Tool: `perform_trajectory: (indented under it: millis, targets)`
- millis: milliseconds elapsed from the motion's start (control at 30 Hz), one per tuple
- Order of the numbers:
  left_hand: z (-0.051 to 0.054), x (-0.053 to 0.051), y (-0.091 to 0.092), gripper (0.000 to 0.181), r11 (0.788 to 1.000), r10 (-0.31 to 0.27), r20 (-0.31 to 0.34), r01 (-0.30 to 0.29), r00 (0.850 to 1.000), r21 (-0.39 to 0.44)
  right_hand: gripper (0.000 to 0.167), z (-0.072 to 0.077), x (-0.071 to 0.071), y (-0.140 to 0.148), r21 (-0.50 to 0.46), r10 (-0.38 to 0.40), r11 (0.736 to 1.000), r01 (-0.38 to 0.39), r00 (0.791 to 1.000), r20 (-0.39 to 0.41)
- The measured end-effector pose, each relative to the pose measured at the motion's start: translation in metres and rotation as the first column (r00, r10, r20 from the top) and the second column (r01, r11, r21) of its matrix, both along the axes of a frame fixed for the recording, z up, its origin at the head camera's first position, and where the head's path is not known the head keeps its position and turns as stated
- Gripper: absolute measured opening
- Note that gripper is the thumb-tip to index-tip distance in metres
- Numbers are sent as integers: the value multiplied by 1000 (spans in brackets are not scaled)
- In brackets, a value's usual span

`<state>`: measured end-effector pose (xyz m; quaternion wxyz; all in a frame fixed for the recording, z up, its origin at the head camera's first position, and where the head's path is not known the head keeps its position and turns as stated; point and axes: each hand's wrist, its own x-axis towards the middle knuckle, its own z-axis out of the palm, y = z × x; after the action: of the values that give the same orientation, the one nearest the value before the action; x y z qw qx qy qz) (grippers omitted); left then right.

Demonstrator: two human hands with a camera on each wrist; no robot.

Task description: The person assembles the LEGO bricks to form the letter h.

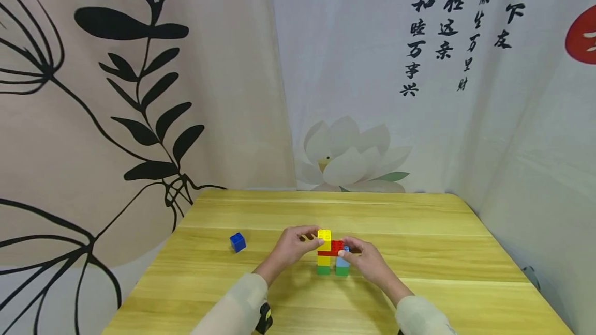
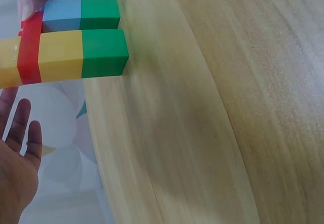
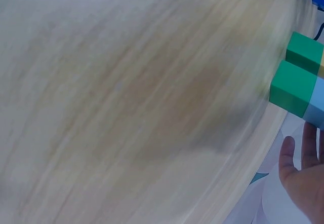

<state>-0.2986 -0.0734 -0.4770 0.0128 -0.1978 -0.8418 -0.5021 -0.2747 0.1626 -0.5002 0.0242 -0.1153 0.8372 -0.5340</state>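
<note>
Two Hands on a Small Bridge of Toy Bricks

The red brick (image 1: 337,246), studded on top, lies level over the table (image 1: 465,252) as a bridge across two upright columns. Under its left end is the lower yellow brick (image 1: 323,261), with a green brick (image 1: 323,270) below that. Under its right end is the light blue brick (image 1: 343,262), one stud showing just beside the red, and below that stands a second green brick (image 1: 342,271). A gap separates the columns beneath the red brick. On its left end sits the upper yellow brick (image 1: 324,234).

The left hand (image 1: 291,246) has its grip closed on the upper yellow brick, thumb near its front; its remaining fingers extend behind. The right hand (image 1: 370,262) pinches at the red brick's right end, thumb in front where it meets the light blue brick, fingers behind.

Well apart to the left of the red brick lies a dark blue cube (image 1: 238,242). Beyond the red brick, past the table's far edge, hangs a pale cloth printed with a lotus flower (image 1: 351,154).
</note>
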Motion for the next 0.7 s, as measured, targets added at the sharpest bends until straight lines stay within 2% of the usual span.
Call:
perform_trajectory:
  millis: [200,333,533,700]
  targets:
    - [1,-1,2,33,1000,8,0,-8,1000,5,48,1,-3,1,12,6,1000,-6,1000,-6]
    - [0,2,2,32,1000,12,-2,-12,1000,23,51,0,-2,1,17,14,1000,-14,1000,-9]
    - [1,4,3,35,1000,13,1,-13,1000,22,51,2,-1,1,17,5,1000,-5,1000,1]
    - [0,3,3,36,999,6,7,-6,1000,52,50,2,-1,1,24,1,1000,0,1000,-9]
